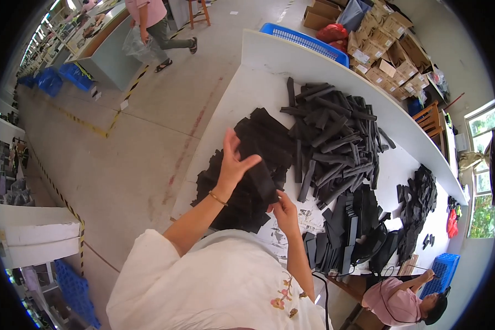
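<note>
A flat black strip point(264, 183), which looks like foam or fabric, slants above a pile of black pieces point(234, 212) on the white table. My right hand point(284, 212) pinches its lower end between thumb and fingers. Beside the strip's upper part is my left hand point(234, 168), open, fingers stretched and thumb reaching over the strip's edge; whether it touches cannot be made out. To the right lies a heap of folded black strips point(333, 132). Flat dark pieces point(341, 225) are stacked nearer on the right.
A raised white panel point(335, 71) borders the table's far side, with a blue basket point(305, 43) behind it. Another black pile point(418, 203) lies farther right. A co-worker in pink point(393, 300) sits at the lower right; another person point(151, 22) walks at the upper left.
</note>
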`<act>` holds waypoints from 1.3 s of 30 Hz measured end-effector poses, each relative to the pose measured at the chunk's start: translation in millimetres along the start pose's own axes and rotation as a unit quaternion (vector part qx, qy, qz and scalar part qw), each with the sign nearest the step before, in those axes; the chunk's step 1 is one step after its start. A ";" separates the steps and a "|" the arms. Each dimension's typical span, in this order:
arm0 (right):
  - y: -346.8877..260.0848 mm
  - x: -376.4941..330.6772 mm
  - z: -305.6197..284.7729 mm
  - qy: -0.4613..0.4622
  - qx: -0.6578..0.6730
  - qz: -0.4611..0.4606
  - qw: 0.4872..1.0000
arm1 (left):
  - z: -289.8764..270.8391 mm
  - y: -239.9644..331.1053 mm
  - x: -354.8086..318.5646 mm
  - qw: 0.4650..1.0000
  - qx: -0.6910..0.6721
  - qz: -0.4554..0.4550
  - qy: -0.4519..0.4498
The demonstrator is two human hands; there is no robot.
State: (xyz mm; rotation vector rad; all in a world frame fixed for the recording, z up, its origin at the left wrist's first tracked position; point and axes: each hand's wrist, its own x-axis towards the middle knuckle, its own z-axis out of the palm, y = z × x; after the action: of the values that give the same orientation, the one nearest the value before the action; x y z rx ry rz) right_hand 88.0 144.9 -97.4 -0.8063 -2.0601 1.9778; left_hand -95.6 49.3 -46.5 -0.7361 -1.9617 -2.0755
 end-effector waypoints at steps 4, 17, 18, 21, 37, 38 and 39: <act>-0.4 -6.1 24.1 -0.024 -0.057 -0.026 0.998 | -6.8 -34.9 -50.9 0.709 -0.478 -0.513 -0.077; -10.5 -20.7 61.1 0.114 -0.090 -0.049 0.988 | 0.7 -9.4 -70.6 0.684 -0.497 -0.534 -0.007; -11.0 -23.5 61.4 0.118 -0.095 -0.047 0.987 | 0.5 -9.4 -70.6 0.684 -0.497 -0.534 -0.008; -13.2 -32.0 60.2 0.114 -0.101 -0.029 0.988 | -0.5 -10.5 -67.9 0.686 -0.496 -0.533 -0.016; 5.0 -92.1 32.7 -0.069 -0.206 0.056 0.974 | -14.4 -34.1 -35.2 0.794 -0.369 -0.483 0.026; 3.7 -104.4 27.5 -0.079 -0.204 0.066 0.974 | -19.2 -37.7 -31.7 0.792 -0.383 -0.474 0.029; 1.0 -115.6 20.0 -0.081 -0.204 0.069 0.973 | -23.7 -34.6 -22.1 0.804 -0.350 -0.478 0.053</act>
State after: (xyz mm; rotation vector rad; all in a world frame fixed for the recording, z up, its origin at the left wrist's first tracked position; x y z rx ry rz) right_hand 175.6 70.9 -72.8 -0.9058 -2.6261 1.7557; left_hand -97.9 25.6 -87.5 0.4760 -1.5911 -3.3856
